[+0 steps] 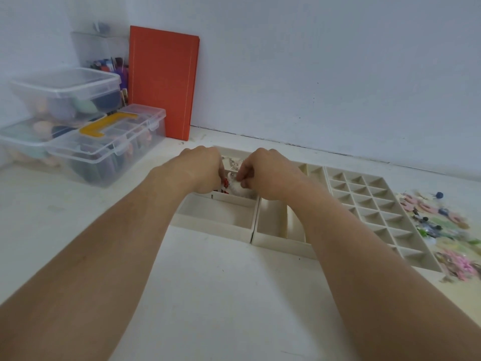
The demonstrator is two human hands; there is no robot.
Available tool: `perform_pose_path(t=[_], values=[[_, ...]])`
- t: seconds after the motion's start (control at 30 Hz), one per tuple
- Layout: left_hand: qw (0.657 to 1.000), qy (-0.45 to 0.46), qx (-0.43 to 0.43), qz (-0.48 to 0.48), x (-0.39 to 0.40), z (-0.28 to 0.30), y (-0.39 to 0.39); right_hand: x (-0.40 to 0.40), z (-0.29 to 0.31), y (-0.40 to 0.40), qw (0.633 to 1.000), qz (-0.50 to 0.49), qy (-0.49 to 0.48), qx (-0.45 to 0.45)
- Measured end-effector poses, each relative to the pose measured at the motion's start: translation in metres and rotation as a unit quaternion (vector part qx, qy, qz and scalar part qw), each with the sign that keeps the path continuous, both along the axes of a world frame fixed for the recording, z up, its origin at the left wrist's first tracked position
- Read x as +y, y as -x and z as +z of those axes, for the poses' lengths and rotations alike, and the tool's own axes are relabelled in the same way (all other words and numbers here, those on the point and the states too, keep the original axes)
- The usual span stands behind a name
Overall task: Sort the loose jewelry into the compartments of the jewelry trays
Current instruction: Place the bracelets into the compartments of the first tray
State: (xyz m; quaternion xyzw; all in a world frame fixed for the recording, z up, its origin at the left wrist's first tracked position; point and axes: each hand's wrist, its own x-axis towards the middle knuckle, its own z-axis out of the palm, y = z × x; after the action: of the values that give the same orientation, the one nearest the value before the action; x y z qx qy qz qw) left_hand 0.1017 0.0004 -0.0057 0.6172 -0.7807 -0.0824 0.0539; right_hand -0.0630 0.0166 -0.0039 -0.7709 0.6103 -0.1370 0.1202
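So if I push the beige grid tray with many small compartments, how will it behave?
The beige grid tray probably slides flat rather than tipping, being low and wide. With its visible cells empty, it likely moves easily. Pushed right, it could scatter the loose colourful jewelry pile beside it.

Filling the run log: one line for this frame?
left hand: grips red piece | right hand: pinches white piece | over left tray | loose pile unsorted

Matt trays, glossy plastic boxes

We saw cream jewelry trays (pixel 374 204) with a matt, smooth finish on a matt white table (pixel 213 295); the storage boxes (pixel 86 136) were clear glossy plastic, the orange board (pixel 162 82) looked like matt card, and the painted wall (pixel 325 74) was dull.
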Motion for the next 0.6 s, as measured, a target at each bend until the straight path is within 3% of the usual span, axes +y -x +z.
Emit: perform_pose_path(t=[0.2, 0.37, 0.6], values=[[0.999, 0.027, -0.007, 0.022, -0.003, -0.004, 0.003, 0.0, 0.001, -0.002, 0.996, 0.057, -0.054, 0.039], [0.998, 0.05, -0.018, 0.03, -0.006, -0.009, 0.005, -0.004, -0.001, 0.003, 1.0, 0.019, -0.021, 0.001], [0.999, 0.047, -0.005, 0.024, -0.002, -0.007, 0.011, -0.006, -0.006, 0.004, 0.997, 0.011, -0.016, 0.075]])
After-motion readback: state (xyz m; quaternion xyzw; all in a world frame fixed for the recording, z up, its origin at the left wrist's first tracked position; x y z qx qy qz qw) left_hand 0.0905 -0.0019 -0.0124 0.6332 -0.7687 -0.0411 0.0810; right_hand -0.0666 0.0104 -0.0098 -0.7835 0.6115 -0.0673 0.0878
